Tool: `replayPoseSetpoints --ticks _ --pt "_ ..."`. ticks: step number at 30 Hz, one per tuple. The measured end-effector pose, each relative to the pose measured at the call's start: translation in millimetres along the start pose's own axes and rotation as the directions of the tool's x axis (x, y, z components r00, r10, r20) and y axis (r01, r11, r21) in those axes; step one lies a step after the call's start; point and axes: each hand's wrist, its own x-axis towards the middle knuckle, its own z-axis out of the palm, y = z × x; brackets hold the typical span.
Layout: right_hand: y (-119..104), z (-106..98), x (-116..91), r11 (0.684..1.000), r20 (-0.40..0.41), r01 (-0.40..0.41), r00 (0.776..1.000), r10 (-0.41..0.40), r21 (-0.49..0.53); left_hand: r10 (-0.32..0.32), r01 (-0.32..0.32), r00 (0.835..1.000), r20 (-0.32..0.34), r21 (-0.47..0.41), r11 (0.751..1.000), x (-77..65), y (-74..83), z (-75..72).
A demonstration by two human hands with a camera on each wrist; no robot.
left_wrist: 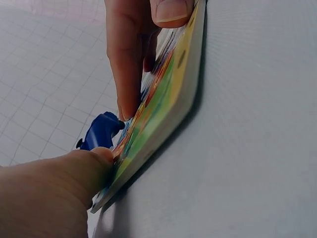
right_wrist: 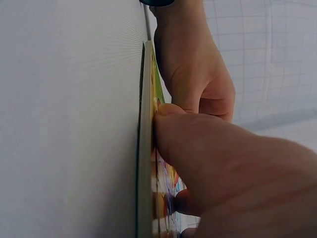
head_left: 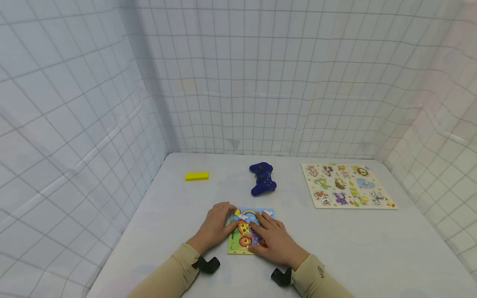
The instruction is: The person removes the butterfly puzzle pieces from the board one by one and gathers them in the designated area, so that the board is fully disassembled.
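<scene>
A small, brightly printed puzzle board point(head_left: 242, 247) with a rainbow and cartoon picture lies flat on the white table. My left hand point(head_left: 214, 227) rests at its left side, with the thumb point(left_wrist: 81, 171) touching the picture and a fingertip at the upper left corner. The other left fingers are mostly hidden. My right hand point(head_left: 277, 242) lies over the right part of the board, its fingers spread and fairly straight on the picture. In the right wrist view the right thumb point(right_wrist: 171, 131) presses near the board's front edge. Both hands cover part of the picture.
Behind the board lies a blue game controller point(head_left: 263, 179). A yellow block point(head_left: 196, 176) sits at the back left. At the back right is a larger cream animal puzzle board point(head_left: 350, 186). White gridded cloth walls point(head_left: 238, 91) enclose the table's back and sides.
</scene>
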Motion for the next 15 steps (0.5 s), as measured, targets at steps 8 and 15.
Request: replayPoseSetpoints --ticks 8,15 --pt "-0.1 0.6 -0.5 1.000 0.014 0.001 1.000 -0.001 -0.001 0.016 -0.016 1.000 -0.024 -0.008 1.000 -0.2 -0.6 1.6" --pt "0.8 0.3 -0.2 1.000 0.001 0.008 1.000 -0.008 0.000 0.061 -0.064 0.995 -0.073 -0.033 0.997 3.0 -2.8 0.1"
